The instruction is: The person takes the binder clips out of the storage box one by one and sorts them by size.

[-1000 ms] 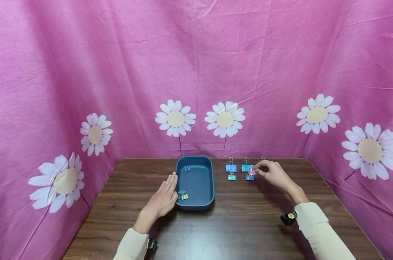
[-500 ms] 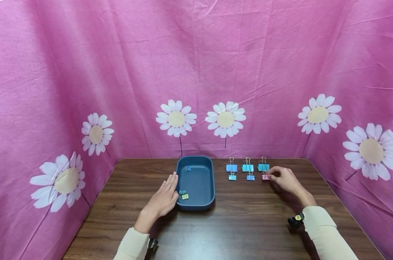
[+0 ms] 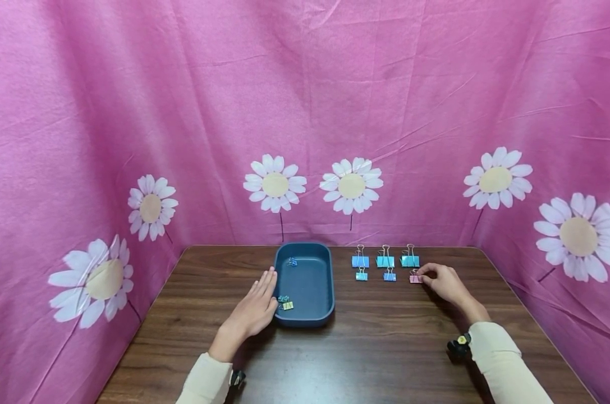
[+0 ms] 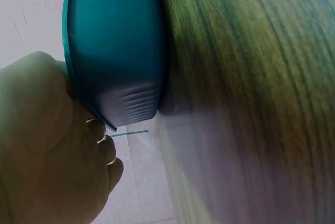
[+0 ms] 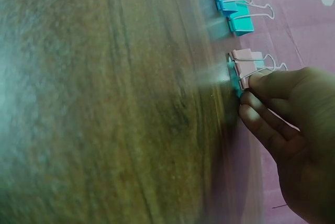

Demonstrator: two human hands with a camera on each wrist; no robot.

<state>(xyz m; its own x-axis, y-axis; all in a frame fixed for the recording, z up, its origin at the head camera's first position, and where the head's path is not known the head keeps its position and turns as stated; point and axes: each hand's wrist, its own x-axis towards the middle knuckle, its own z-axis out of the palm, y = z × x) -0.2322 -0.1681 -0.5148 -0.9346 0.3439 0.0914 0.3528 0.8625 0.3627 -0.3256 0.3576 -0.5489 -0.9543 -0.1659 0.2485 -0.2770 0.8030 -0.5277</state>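
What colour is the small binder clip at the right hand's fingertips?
Pink; the small binder clip shows best in the right wrist view.

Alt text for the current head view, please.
A right hand pinches a small pink binder clip beside two small blue clips, with three larger blue and teal clips behind. The left hand rests against a dark blue tray holding a few more clips, on a brown table before a pink daisy-print curtain.

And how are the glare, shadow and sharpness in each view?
Head view: fairly sharp, pale glare on the near tabletop; left wrist view: backdrop washed out around the left hand; right wrist view: soft, slightly blurred, pale sheen at left, dark shadow beside the right hand.
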